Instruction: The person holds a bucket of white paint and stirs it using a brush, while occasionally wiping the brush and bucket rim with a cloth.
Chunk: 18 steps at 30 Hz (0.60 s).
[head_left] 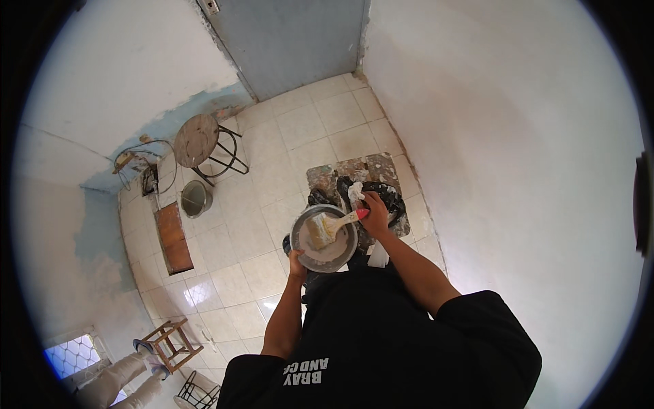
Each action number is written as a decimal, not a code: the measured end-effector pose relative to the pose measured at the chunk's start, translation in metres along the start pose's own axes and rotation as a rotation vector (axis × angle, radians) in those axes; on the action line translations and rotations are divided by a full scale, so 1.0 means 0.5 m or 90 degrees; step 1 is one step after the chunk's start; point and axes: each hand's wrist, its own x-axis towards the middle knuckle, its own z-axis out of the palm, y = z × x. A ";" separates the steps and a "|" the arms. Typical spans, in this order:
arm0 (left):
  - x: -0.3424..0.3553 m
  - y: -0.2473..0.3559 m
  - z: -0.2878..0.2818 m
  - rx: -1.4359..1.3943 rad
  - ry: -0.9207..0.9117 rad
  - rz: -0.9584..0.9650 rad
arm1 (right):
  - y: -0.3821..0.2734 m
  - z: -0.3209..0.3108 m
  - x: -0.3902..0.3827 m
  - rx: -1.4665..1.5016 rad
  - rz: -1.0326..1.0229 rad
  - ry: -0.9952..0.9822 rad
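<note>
My left hand (296, 262) grips the left rim of a metal bowl (334, 255) of pale, creamy mixture. My right hand (375, 215) is closed on the red-tipped handle of a wide paintbrush (324, 228), whose bristles are inside the bowl. Just beyond, crumpled black plastic (388, 195) and a crumpled white item (356, 192) lie on a paint-splattered platform (378, 165). A white object (379, 255) is partly visible below the bowl's right side.
A round stool (196, 141), grey bucket (195, 201), coiled cable and rust-brown floor panel (174, 238) are at left on the tiles. A grey door (300, 44) is ahead, a wall right. At lower left, another person's legs (122, 375) are on a wooden stool (180, 344).
</note>
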 end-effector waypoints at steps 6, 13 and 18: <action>-0.067 0.037 0.051 0.019 0.053 -0.007 | 0.018 0.016 0.052 -0.144 0.033 -0.162; -0.092 0.029 0.001 0.021 0.067 -0.022 | 0.013 0.035 0.084 -0.277 0.012 -0.285; -0.099 0.033 0.028 0.027 0.077 -0.017 | 0.064 -0.019 0.028 -0.047 0.074 -0.180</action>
